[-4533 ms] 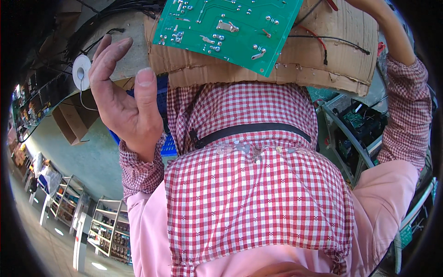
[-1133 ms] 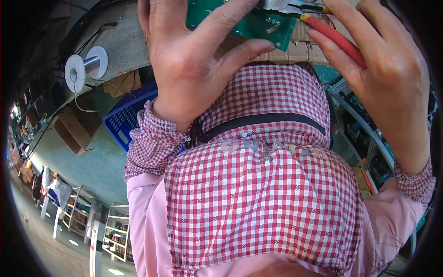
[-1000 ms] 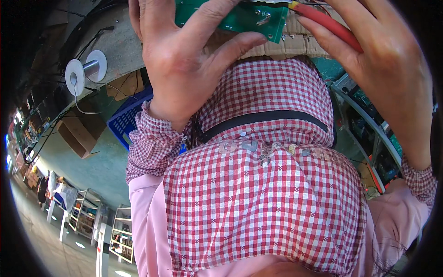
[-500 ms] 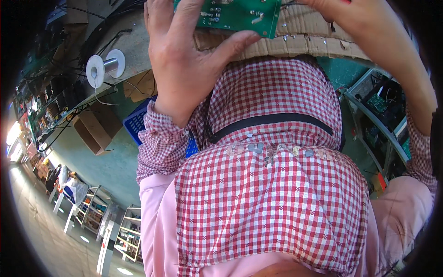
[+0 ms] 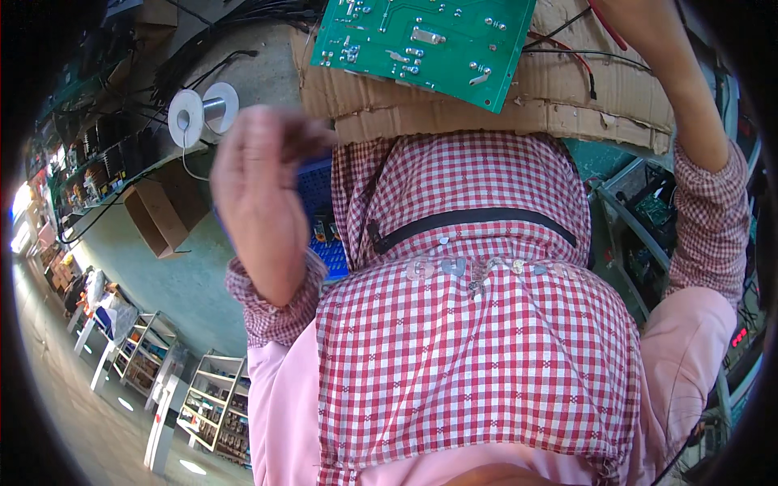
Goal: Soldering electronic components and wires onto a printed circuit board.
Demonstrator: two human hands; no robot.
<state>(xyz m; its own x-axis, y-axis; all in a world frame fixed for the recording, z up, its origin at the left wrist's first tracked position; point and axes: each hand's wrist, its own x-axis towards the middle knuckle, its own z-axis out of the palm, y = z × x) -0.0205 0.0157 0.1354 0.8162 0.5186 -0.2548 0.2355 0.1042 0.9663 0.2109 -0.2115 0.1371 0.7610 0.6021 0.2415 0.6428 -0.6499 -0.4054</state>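
A green circuit board [image 5: 377, 53] lies solder side up on layered corrugated cardboard [image 5: 559, 113], apart from both hands. My left hand [image 5: 263, 194] hangs off the board's near left corner, close to the solder spool [image 5: 188, 117]; motion smears its fingers, and no held thing shows. At the top right, my right hand [image 5: 636, 20] is partly cut off by the upper edge, its fingers out of sight. A red cable [image 5: 606, 26] runs beside it. Thin red and black wires [image 5: 577, 58] stick out from the board's right side over the cardboard.
Black cables [image 5: 243, 24] lie bundled on the bench at the far left. Below the bench stand an open brown carton [image 5: 162, 211] and a blue crate [image 5: 318, 190]. A metal rack [image 5: 640, 235] with boards is at my right. White shelves [image 5: 211, 397] stand farther off, lower left.
My left hand has let go of the board and moved down and left toward the spool. The whole board now shows more fully. My right hand has risen toward the upper edge.
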